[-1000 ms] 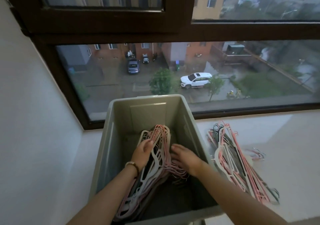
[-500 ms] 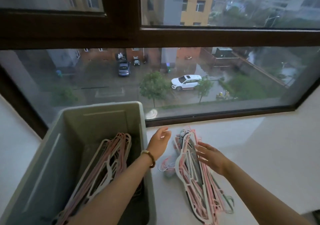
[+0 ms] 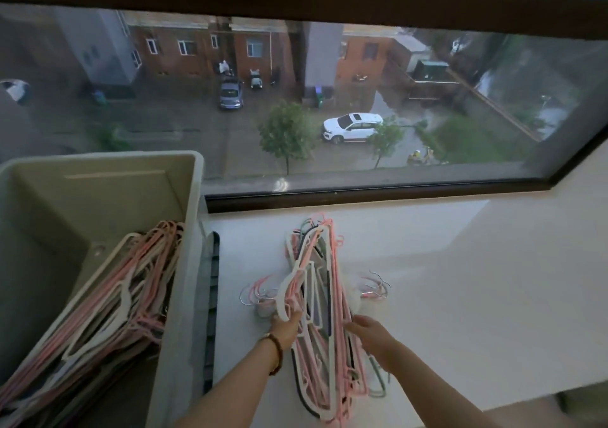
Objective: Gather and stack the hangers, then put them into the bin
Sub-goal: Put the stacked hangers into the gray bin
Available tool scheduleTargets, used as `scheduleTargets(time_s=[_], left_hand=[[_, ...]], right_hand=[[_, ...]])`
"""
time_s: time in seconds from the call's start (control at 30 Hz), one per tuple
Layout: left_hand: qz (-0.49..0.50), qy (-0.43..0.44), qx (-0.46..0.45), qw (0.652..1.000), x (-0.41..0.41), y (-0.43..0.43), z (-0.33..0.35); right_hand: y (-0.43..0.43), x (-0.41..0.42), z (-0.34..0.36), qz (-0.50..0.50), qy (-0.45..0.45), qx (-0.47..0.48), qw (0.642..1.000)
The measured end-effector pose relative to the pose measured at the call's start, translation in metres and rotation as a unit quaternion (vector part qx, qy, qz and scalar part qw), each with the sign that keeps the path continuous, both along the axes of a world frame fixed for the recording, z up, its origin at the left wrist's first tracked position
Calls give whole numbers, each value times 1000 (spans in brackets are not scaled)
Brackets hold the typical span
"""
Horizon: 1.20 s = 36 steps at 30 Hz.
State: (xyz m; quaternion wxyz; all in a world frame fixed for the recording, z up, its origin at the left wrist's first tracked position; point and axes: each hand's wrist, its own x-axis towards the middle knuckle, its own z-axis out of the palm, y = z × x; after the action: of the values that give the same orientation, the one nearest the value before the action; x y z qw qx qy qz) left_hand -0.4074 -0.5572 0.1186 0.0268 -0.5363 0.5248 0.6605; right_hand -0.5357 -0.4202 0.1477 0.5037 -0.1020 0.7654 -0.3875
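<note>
A stack of pink, white and dark hangers (image 3: 320, 299) lies on the white windowsill, hooks sticking out to both sides. My left hand (image 3: 285, 327) grips the stack's left edge near the middle, fingers curled under a white hanger. My right hand (image 3: 370, 332) touches the stack's right edge with fingers spread; whether it grips is unclear. A grey bin (image 3: 194, 217) stands at the left with another bundle of pink and white hangers (image 3: 108, 309) leaning inside it.
The white windowsill (image 3: 460, 279) stretches right of the stack. A dark window frame (image 3: 362, 197) with glass runs along the back. The sill's front edge drops off at the lower right. A white wall rises at the right.
Both hands left the bundle in the bin, moved right to the stack on the sill and came down onto its two sides. The view swung right.
</note>
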Motion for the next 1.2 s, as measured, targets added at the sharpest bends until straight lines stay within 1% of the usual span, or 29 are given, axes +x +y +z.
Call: scheduleTargets(time_s=[0.07,0.13,0.2,0.27,0.33,0.4,0.43,0.5,0.6,0.63,0.7,0.8,0.83,0.87,0.97,1.0,1.03,1.1,1.13,1.2], left_hand=[[-12,-4,33,999,-3,11,-13],[-3,-10,61,998,-8,21,-26],[29,15,97,995,-18,32,-34],[47,42,134,989,-27,44,-29],[33,39,117,992,-33,50,-32],[40,38,111,992,-31,49,-33],[55,45,133,989,-28,49,-31],[91,52,148,983,-21,46,-31],[101,78,179,976,-12,42,-27],[103,94,190,972,-11,42,-26],[111,131,201,964,-12,39,-24],[122,151,155,969,-16,40,-22],[123,155,140,970,-17,41,-21],[116,156,127,973,-17,41,-17],[95,154,96,979,-19,36,-12],[83,148,78,982,-19,34,-6],[69,148,62,985,-20,32,-4],[11,131,40,990,-20,25,2],[-23,121,37,992,-19,23,9],[-52,120,48,990,-20,22,22]], right_hand=[[2,4,-13,9,2,11,1000],[2,8,-27,9,11,-1,1000],[1,12,-30,4,34,-11,999],[1,14,-29,-6,62,-19,998],[2,11,-30,-11,72,-33,997],[4,9,-32,-1,65,-35,997],[5,7,-33,9,70,-36,997],[6,7,-33,25,79,-31,996],[5,9,-36,52,117,-26,991],[4,10,-36,60,144,-23,987],[2,14,-34,65,240,-1,969],[3,21,-25,107,428,43,896],[3,23,-23,113,459,29,881],[3,24,-24,125,468,3,875],[3,27,-23,210,445,-60,868],[4,29,-20,227,420,-73,876],[4,30,-16,230,384,-81,891],[4,30,-11,216,301,-72,926],[3,29,-12,200,276,-61,938],[1,28,-15,134,257,-47,956]])
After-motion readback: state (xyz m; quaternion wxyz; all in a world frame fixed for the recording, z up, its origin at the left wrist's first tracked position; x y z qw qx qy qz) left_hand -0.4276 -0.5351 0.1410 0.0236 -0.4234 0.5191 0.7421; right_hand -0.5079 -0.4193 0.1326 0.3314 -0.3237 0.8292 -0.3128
